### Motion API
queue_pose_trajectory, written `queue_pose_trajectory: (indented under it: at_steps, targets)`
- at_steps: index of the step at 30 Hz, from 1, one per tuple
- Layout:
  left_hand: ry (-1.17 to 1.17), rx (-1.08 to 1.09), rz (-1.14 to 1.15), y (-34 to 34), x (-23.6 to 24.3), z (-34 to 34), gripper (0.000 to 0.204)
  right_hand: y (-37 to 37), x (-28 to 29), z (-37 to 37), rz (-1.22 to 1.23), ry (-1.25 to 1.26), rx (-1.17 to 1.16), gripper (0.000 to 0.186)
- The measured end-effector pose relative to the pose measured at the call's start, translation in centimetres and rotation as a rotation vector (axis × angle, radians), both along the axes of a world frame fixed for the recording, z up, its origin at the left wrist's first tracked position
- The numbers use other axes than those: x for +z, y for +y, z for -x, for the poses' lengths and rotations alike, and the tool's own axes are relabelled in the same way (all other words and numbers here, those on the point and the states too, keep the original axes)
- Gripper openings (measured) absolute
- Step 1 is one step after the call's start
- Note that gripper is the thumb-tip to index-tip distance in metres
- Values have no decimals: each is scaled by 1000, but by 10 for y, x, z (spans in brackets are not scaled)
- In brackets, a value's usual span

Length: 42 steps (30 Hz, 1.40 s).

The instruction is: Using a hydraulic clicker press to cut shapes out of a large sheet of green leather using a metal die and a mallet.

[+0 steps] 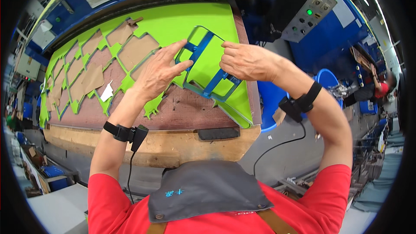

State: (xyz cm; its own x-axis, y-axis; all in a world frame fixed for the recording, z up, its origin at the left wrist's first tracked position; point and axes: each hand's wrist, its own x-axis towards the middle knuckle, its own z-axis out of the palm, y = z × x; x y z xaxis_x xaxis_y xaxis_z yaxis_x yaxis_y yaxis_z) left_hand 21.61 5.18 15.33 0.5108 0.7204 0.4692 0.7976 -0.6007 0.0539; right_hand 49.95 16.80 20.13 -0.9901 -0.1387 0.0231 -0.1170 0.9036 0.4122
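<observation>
A blue-framed cutting die (200, 51) with a thin metal edge and cross bars lies tilted over the right part of a bright green sheet (173, 19). My left hand (161, 67) takes hold of its left side, thumb and forefinger spread along the frame. On the opposite side my right hand (246, 62) has its fingers curled round the frame; the fingertips are partly hidden. Left of the die, the sheet is a web of green strips around several diamond-shaped holes. Brown pieces (138, 51) and a small white scrap (107, 91) show in the holes.
The sheet rests on a worn reddish board (173, 115) with a wooden front edge (117, 145). A dark block (219, 134) sits there. At the right stand a control box (310, 14) with a lit green button and blue bins (327, 78). Another person (381, 89) is farther right.
</observation>
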Motion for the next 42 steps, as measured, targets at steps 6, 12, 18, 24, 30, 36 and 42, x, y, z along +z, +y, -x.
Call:
queue_pose_trajectory:
  at_steps: [6,12,18,24,30,36,42]
  targets:
    - [-121,33,-79,22,-29,5,12,48,12,9,-81,-126,212,15]
    - [-233,260,-145,26,-67,-23,18,112,4,48,-75,-230,231,16]
    - [-461,515,5,27,-84,-67,14,135,-26,69,-123,-182,82,16]
    - [-373,558,62,15,-115,-65,18,111,-55,28,395,462,-636,39]
    - [-598,480,241,16,-115,-52,71,45,-135,-18,1153,695,-999,48]
    - [-483,429,547,47,-85,-14,69,19,-148,-15,1163,833,-1046,46]
    - [-404,457,241,31,-107,-36,65,29,-155,-12,1446,908,-1017,42]
